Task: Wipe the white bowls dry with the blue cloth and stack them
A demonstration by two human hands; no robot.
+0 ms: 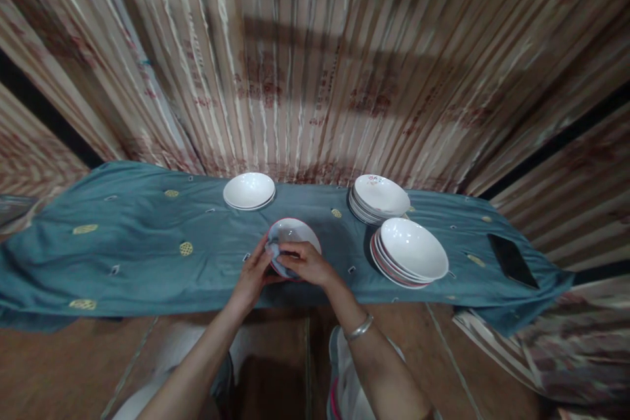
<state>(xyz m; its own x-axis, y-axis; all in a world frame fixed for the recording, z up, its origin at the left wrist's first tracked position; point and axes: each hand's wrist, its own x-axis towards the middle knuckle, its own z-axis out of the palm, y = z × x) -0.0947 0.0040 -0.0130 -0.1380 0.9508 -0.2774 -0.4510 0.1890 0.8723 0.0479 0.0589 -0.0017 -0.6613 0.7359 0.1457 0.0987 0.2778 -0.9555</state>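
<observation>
A white bowl with a red rim (301, 228) is between my hands above the front of the table. My left hand (253, 270) grips its left side, with the fingers along the outer wall. A grey-blue cloth (273, 246) lies over the left rim and down into the bowl. My right hand (306, 264) reaches over the bowl with its fingers closed on the cloth. A silver bangle (361, 327) circles my right wrist. The bowl's underside is hidden, so I cannot tell whether it touches the table.
Two stacked white dishes (249, 190) sit at the back left. To the right stand a stack of plates (381, 195) and, nearer, a stack of bowls (414, 248). A black phone (512, 260) lies far right on the green tablecloth (147, 243). A striped curtain (305, 79) hangs behind.
</observation>
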